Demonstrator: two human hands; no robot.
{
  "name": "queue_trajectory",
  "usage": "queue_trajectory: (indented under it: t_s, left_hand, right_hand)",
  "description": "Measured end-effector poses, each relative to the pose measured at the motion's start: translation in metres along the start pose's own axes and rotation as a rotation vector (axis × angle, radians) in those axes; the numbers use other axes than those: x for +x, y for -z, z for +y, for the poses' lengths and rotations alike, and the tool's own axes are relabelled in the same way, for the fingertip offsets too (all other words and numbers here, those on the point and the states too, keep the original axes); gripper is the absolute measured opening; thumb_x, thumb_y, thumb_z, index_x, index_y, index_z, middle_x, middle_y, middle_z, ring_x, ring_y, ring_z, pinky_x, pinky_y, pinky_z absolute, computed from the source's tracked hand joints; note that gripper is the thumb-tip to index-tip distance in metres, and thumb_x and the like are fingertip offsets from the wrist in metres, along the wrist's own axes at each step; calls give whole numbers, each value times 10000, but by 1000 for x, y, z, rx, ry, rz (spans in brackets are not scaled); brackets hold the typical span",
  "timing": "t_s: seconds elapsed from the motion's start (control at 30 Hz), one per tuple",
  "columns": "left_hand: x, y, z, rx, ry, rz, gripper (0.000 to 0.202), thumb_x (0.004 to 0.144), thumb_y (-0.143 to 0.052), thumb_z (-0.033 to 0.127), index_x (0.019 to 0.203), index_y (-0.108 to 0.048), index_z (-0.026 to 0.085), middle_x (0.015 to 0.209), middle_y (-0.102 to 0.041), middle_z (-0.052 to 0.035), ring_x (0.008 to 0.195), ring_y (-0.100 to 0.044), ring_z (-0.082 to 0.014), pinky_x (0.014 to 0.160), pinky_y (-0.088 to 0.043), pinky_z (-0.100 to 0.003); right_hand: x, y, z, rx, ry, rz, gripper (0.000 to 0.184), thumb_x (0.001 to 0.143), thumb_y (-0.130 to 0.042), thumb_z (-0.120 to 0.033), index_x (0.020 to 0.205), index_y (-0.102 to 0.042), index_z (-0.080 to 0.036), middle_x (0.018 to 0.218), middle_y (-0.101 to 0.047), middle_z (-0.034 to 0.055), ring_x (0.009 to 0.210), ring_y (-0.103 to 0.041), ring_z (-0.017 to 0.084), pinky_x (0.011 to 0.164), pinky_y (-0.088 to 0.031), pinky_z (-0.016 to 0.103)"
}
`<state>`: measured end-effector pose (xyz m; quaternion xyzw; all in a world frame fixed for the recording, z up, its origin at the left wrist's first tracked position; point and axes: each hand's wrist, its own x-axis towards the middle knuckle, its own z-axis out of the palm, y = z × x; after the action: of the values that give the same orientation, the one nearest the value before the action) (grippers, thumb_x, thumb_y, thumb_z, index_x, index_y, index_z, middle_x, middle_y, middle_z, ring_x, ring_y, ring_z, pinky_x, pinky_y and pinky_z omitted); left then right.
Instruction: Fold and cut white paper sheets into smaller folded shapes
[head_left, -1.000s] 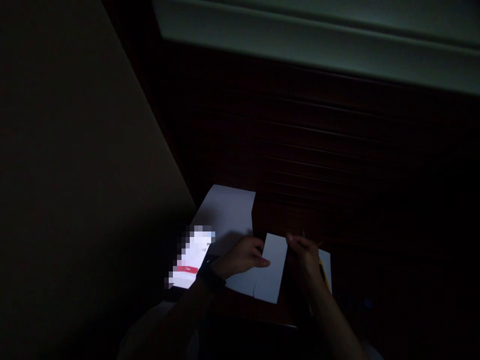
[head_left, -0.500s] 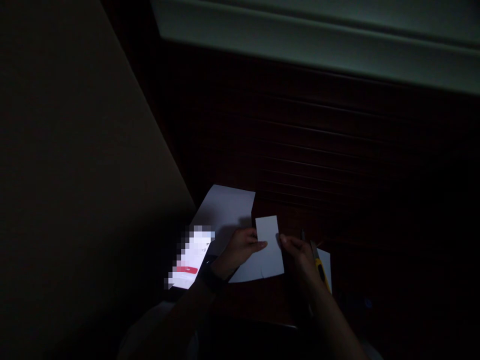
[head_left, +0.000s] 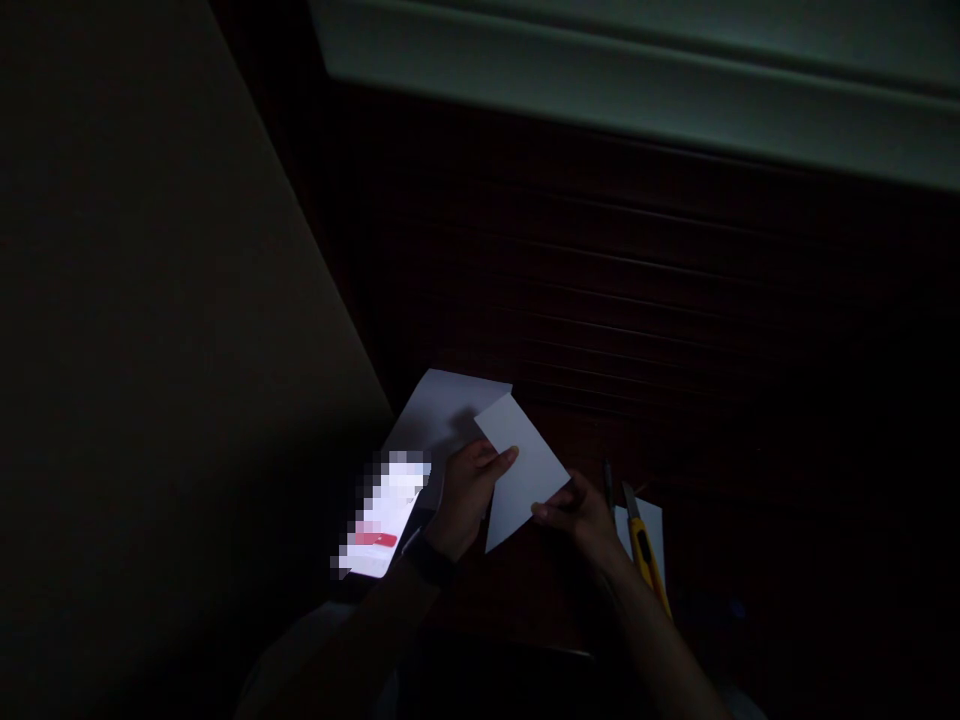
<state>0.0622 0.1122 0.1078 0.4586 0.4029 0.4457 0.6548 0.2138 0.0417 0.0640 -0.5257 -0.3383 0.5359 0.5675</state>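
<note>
Between my hands is a white piece of paper (head_left: 523,465), tilted to the left at its top. My left hand (head_left: 474,490) grips its left side, thumb on top and fingers behind. At the lower right corner my right hand (head_left: 581,515) pinches it between thumb and fingers. Behind it, a larger white sheet (head_left: 450,400) lies on the dark table, partly covered by the paper and my left hand. A yellow utility knife (head_left: 645,550) with its blade out lies just right of my right hand.
A lit phone (head_left: 386,520) sits left of my left wrist. Beside the knife are a dark pen-like thing (head_left: 608,482) and another white paper (head_left: 655,525). A pale wall (head_left: 187,300) rises at the left, a light ledge (head_left: 600,90) runs along the top, and the scene is dim.
The held paper has turned counter-clockwise, its top swinging left. My right hand has moved down and left onto its lower corner, and more of the knife shows.
</note>
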Motion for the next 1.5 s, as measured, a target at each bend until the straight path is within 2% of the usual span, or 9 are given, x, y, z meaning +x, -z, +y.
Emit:
queue_trajectory:
  t_s: [0.2,0.33,0.53,0.7,0.87,1.03,1.13,1.27,1.5]
  left_hand:
    - [4,4,1,38,-16,47,307,703,-672,379,873,-624,129,813,-676,-75,724,-635,-200,604,-465,-269]
    - [2,3,1,30,-17,30,294,710,-666,373,876,-622,135,825,-679,-74,737,-637,-202,615,-466,-272]
    - [0,1,2,35,-14,8,295,719,-658,368,899,-617,137,849,-682,-79,738,-643,-205,631,-481,-288]
    - [0,2,2,37,3,-6,296,723,-653,370,916,-621,148,884,-685,-85,782,-648,-219,665,-489,-306]
    - [-3,0,-7,42,151,-215,290,672,-700,337,883,-637,149,836,-694,-82,720,-655,-219,632,-490,-308]
    - [-10,-5,-12,114,205,-391,285,656,-715,296,875,-640,128,832,-693,-91,745,-653,-220,650,-486,-300]
    - [-12,-7,-7,99,199,-450,362,678,-701,299,990,-624,134,923,-684,-111,802,-649,-230,694,-491,-322]
    - [-8,-9,-1,141,86,-374,363,668,-707,319,986,-646,153,982,-673,-110,863,-629,-226,731,-479,-311]
    - [-2,-10,-15,184,52,-189,213,647,-708,348,704,-704,143,730,-697,-79,696,-630,-198,628,-464,-277]
  right_hand:
    - [-1,1,-4,26,23,-79,523,556,-801,-227,1011,-543,-207,737,-649,-8,715,-612,167,695,-468,298]
    - [-4,0,-13,72,-7,-126,596,542,-806,-221,1069,-527,-219,791,-659,4,763,-619,185,715,-467,312]
    - [-3,-1,-9,34,11,-39,484,595,-780,-248,1025,-562,-210,637,-612,-41,638,-598,154,667,-464,294]
    - [-4,9,-18,-2,-11,-95,609,572,-793,-254,1121,-530,-231,798,-663,15,765,-621,201,732,-465,348]
    - [0,20,-28,40,19,26,413,680,-713,-357,1051,-603,-212,956,-658,73,853,-607,227,749,-455,352]
    - [5,23,-16,-55,-2,127,273,677,-705,-404,806,-676,-165,747,-676,64,669,-598,200,637,-455,328]
    - [5,24,-14,-54,10,138,234,640,-737,-380,686,-672,-160,661,-662,41,596,-573,168,599,-437,303]
    - [1,24,-17,-125,-23,52,228,621,-750,-361,626,-668,-148,593,-631,21,542,-530,136,539,-394,267]
    - [-5,10,-22,-231,-92,-87,250,651,-714,-399,651,-690,-149,614,-635,14,560,-522,136,546,-379,260]
